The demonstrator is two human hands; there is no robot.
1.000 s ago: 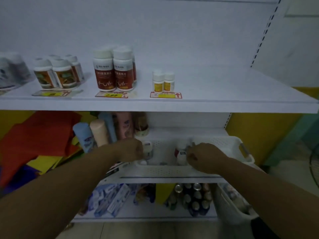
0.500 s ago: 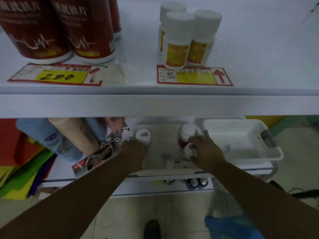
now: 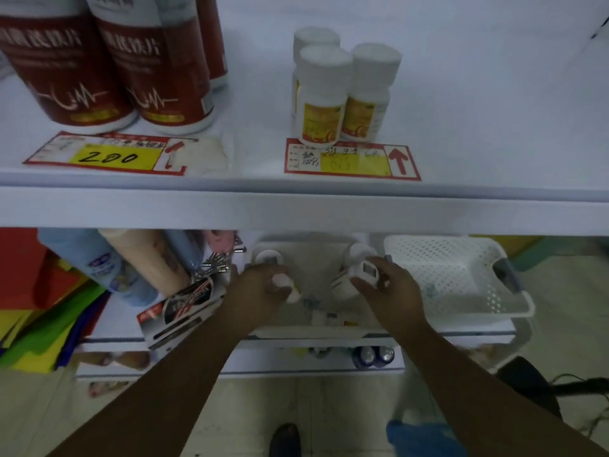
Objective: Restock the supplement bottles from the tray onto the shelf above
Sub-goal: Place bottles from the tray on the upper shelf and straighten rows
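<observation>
As right grip (image 3: pixel 392 291) holds bottle (image 3: pixel 364 270), perforated tray (image 3: pixel 438 255)

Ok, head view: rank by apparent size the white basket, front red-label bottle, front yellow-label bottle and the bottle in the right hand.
1. Red-label bottle and white basket: similar; the bottle is nearer and cropped, so unranked.
2. Yellow-label bottle.
3. Held bottle, in the right hand.

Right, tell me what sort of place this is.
Likely a small shop or pharmacy: handwritten price tags lie on the shelf, matching bottles stand grouped behind them, and a tray of stock sits below.
</observation>
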